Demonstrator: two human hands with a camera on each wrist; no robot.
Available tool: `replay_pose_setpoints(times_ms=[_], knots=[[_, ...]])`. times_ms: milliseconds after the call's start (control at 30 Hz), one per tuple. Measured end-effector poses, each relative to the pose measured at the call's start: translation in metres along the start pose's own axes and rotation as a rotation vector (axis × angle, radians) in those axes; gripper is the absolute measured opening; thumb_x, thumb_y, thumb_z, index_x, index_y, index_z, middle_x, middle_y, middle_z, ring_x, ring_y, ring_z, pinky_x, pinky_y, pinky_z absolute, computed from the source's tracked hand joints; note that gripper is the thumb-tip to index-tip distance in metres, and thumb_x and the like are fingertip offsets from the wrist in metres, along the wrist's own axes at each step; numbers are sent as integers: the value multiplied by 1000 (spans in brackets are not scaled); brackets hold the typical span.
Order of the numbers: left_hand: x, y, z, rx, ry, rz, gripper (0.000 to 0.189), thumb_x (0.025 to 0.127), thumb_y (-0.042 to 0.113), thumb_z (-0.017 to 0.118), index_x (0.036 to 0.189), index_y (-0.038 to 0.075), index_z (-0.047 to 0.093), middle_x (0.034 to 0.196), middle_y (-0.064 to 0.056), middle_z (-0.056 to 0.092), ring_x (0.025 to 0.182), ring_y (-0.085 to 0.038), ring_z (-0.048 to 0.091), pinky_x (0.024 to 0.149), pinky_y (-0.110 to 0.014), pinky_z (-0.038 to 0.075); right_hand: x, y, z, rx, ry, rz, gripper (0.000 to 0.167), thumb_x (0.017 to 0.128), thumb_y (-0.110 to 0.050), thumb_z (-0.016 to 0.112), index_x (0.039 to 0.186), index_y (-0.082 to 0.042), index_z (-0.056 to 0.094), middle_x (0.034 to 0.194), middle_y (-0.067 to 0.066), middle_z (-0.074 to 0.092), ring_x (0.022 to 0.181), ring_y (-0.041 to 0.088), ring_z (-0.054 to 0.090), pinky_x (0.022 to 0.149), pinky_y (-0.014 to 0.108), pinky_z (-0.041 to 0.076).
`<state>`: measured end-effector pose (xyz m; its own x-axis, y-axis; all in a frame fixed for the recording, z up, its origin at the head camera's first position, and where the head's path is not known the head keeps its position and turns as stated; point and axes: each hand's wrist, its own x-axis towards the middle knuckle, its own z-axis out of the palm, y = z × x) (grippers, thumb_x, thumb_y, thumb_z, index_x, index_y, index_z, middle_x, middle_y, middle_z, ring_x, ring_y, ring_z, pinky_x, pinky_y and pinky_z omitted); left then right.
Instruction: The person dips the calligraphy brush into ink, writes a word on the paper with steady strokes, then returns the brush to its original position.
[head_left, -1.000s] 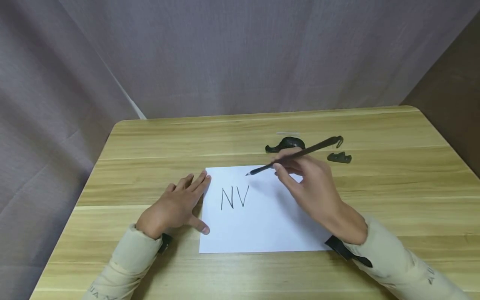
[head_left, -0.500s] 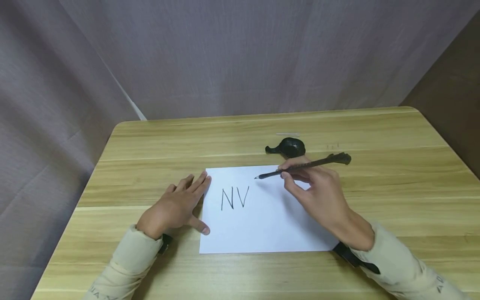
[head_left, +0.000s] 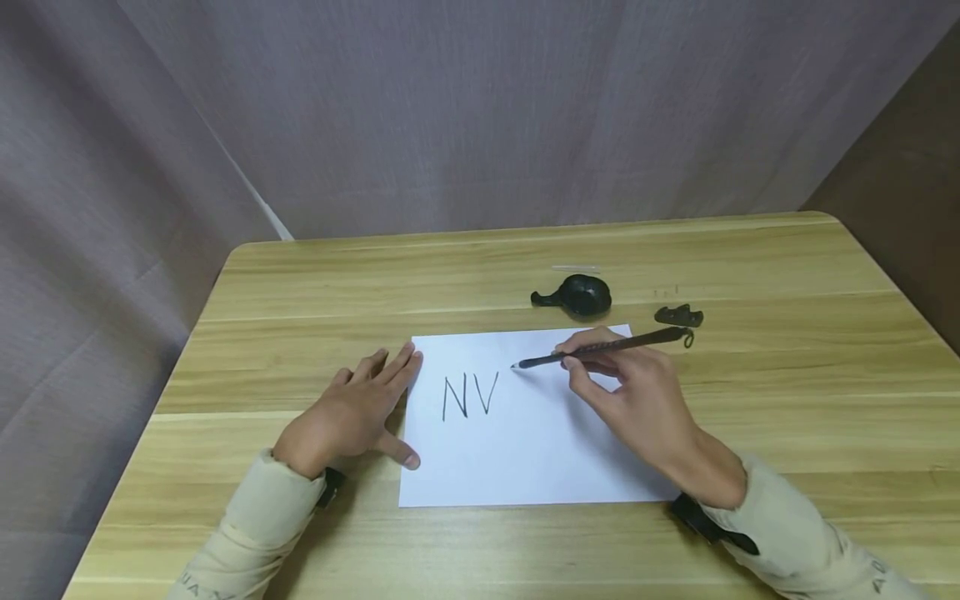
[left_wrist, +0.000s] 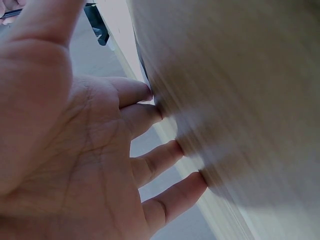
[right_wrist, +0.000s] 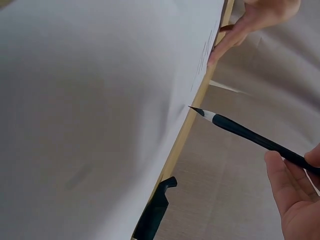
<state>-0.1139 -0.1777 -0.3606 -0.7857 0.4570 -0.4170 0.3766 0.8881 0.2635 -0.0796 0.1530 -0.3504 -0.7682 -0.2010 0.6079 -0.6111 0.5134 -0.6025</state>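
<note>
My right hand pinches a dark calligraphy brush between thumb and fingers, and the handle slants up to the right. In the right wrist view the brush shows pale bristles with an ink-black point, close over the paper. The white sheet of paper bears the thin black strokes "NV", just left of the brush tip. My left hand lies with fingers spread at the left edge of the sheet, fingertips and thumb on that edge. From the left wrist, the palm and straight fingers appear against the tabletop.
Behind the paper sits a black ink dish with a short handle pointing left. A thin clear strip lies beyond it. To the right is a small dark brush rest. A grey curtain hangs behind the wooden table.
My right hand has moved a little right and toward the body, bringing the brush tip lower, to the right of the "V". My left hand and the strokes stay the same.
</note>
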Motion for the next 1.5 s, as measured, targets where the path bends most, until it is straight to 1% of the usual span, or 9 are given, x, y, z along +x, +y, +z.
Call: replay_pose_setpoints(times_ms=[167,300,633,833,967,1067,1167,1333,1500], knots=[[1,0,1,1,-4,4,139,71,61,90,171,12,6,178,-6,0,162,-43,5,121,-73,19,-2,2,1,17,0,-3,26,84,18,76,102,0,75,103,8,79,94,14,76,82,16,58],[1,0,1,7,-3,1,139,71,60,90,171,13,5,178,-5,-2,162,-42,4,121,-73,18,-4,0,0,24,-20,6,25,83,18,75,101,0,74,102,6,79,93,11,76,82,16,58],[0,0,-1,7,2,3,139,71,60,89,171,13,6,178,-6,-2,162,-42,5,121,-73,18,-11,-15,-3,-7,-72,-25,25,81,13,76,97,-7,76,98,-4,77,88,8,75,80,15,58],[-1,1,-1,0,2,0,139,71,60,90,171,13,6,178,-6,-2,162,-43,5,121,-74,17,-15,-25,-6,-16,-97,-11,27,82,12,78,98,-9,76,98,-5,77,88,7,73,81,15,58],[-1,0,-1,2,-1,-4,138,71,60,89,171,13,6,178,-6,-2,162,-43,5,121,-74,17,-13,-26,-9,-13,-56,-25,28,81,13,78,99,-8,76,99,-4,77,88,5,74,83,14,57],[-1,0,-1,7,-1,-3,138,71,61,89,171,13,6,178,-6,-2,162,-43,6,121,-74,18,-9,-23,-13,3,-1,-47,29,80,16,78,101,-4,75,98,1,77,89,2,73,84,14,57],[0,0,-1,13,-3,-2,139,71,62,88,171,12,6,178,-7,-1,162,-43,6,120,-74,19,-6,-21,-17,33,29,-54,30,80,18,77,103,-1,75,99,5,77,92,-1,72,85,14,57],[0,0,-2,11,-7,-3,139,71,63,88,171,12,5,178,-7,-1,162,-43,5,120,-74,19,-4,-17,-21,74,50,-25,28,83,20,75,105,3,73,100,10,76,94,-1,73,87,17,57],[-1,0,-1,-7,-1,3,139,71,61,89,171,12,6,178,-7,0,162,-43,5,120,-75,18,-2,-12,-23,80,90,-10,27,84,21,74,106,6,72,99,14,77,94,-3,73,86,16,57]])
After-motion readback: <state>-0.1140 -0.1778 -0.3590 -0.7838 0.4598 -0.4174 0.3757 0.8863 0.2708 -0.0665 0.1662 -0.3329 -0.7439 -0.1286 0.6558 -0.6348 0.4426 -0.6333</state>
